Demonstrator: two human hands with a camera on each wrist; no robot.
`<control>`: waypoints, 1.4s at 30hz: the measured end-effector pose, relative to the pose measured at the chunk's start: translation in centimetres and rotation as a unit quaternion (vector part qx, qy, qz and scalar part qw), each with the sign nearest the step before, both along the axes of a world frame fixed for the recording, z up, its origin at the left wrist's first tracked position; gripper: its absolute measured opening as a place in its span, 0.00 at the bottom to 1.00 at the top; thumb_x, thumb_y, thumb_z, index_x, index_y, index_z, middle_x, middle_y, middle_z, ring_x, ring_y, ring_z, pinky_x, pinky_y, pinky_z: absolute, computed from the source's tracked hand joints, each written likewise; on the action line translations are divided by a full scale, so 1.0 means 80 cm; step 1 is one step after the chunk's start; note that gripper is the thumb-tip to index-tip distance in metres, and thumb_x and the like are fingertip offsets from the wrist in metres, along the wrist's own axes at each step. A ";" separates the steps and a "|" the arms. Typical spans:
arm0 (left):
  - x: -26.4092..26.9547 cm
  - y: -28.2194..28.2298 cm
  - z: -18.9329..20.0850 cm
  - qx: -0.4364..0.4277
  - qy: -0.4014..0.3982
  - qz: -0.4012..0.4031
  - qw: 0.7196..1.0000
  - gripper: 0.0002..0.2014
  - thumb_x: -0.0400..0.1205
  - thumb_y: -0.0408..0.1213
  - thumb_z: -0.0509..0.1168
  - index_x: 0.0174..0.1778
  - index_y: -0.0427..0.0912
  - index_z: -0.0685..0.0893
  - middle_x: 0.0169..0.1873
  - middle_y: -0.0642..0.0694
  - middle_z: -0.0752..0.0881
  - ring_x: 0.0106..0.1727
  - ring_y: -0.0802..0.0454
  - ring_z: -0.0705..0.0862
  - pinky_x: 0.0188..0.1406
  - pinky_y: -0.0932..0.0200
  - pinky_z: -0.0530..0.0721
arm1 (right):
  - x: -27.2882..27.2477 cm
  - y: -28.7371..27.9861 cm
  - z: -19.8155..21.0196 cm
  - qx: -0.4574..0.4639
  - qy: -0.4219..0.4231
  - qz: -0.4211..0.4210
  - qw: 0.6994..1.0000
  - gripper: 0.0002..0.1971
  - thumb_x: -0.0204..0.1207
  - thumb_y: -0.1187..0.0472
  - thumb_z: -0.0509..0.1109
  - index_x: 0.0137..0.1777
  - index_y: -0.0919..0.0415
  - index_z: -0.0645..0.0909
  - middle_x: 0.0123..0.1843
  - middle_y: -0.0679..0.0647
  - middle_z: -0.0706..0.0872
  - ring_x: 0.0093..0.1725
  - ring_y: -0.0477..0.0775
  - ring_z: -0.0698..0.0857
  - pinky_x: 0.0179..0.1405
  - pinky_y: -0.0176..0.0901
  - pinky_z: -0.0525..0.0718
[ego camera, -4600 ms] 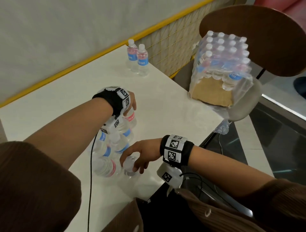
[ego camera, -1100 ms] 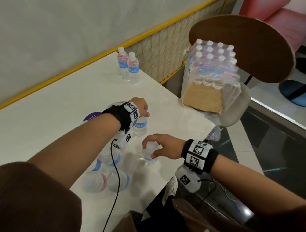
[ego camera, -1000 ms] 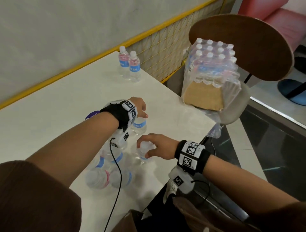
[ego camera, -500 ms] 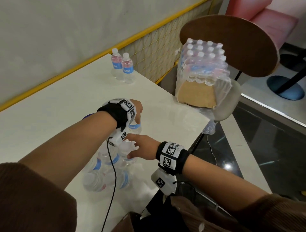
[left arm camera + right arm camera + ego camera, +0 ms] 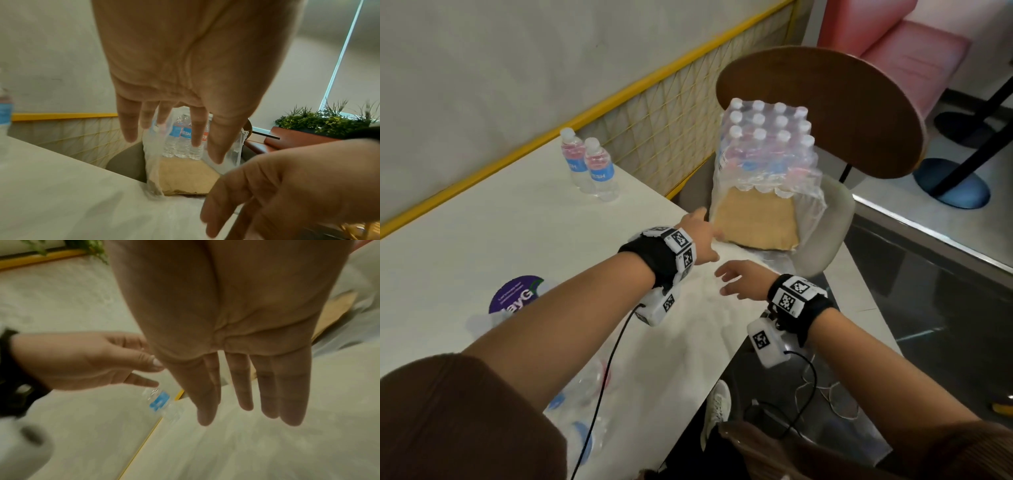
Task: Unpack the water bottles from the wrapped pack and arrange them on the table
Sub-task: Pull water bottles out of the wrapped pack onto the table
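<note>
The wrapped pack of water bottles [image 5: 767, 150] stands on a chair seat past the table's far right edge, its plastic torn open low down over a cardboard tray [image 5: 756, 219]. My left hand [image 5: 703, 233] is stretched toward the pack with straight fingers [image 5: 129, 126] and holds nothing. Just short of the pack, my right hand [image 5: 736, 279] hovers over the table edge, fingers [image 5: 244, 394] straight and empty. Two bottles [image 5: 589, 168] stand at the far side of the white table [image 5: 482, 233]. Several more bottles [image 5: 589, 380] stand below my left forearm, partly hidden.
A brown-backed chair [image 5: 859, 113] holds the pack. A yellow mesh rail [image 5: 661, 113] runs along the far table edge. A purple sticker [image 5: 517, 294] lies on the table to the left. A cable [image 5: 616, 346] hangs from my left wrist. The floor drops off on the right.
Both hands have let go of the bottles in the near cluster and moved forward toward the pack on the chair. The near cluster now lies behind my left arm.
</note>
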State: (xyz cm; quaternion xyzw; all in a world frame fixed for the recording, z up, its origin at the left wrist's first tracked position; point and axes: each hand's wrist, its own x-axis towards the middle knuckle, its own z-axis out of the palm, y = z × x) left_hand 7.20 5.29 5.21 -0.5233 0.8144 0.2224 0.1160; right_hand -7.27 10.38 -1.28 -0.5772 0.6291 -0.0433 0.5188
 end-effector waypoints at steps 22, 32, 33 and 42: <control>-0.067 -0.089 -0.024 -0.089 0.175 0.060 0.979 0.38 0.80 0.41 0.66 0.83 0.41 0.53 0.80 0.48 0.55 0.76 0.43 0.69 0.73 0.48 0.74 | -0.129 -0.228 0.041 -0.073 0.211 -0.104 0.969 0.31 0.80 0.49 0.64 0.80 0.57 0.62 0.75 0.63 0.74 0.66 0.60 0.78 0.65 0.54 0.76; -0.076 -0.110 -0.050 -0.053 0.153 0.081 0.984 0.30 0.78 0.41 0.67 0.77 0.47 0.67 0.80 0.48 0.55 0.76 0.41 0.69 0.70 0.44 0.76 | -0.145 -0.197 0.016 -0.124 0.272 -0.057 0.953 0.37 0.79 0.54 0.67 0.83 0.57 0.53 0.78 0.60 0.69 0.73 0.62 0.73 0.69 0.51 0.75; -0.077 -0.110 -0.054 -0.044 0.148 0.084 0.984 0.31 0.78 0.42 0.68 0.77 0.47 0.67 0.80 0.49 0.53 0.76 0.40 0.69 0.70 0.44 0.76 | -0.142 -0.190 0.008 -0.120 0.194 -0.126 0.966 0.35 0.78 0.56 0.67 0.83 0.54 0.56 0.78 0.58 0.69 0.74 0.62 0.72 0.72 0.52 0.73; -0.105 -0.110 -0.079 0.004 0.248 0.125 0.961 0.44 0.66 0.45 0.78 0.77 0.55 0.65 0.79 0.41 0.54 0.77 0.45 0.67 0.72 0.61 0.68 | -0.099 -0.146 0.003 -0.239 -0.137 -0.174 0.945 0.17 0.75 0.58 0.71 0.63 0.46 0.78 0.55 0.47 0.86 0.46 0.56 0.89 0.48 0.56 0.87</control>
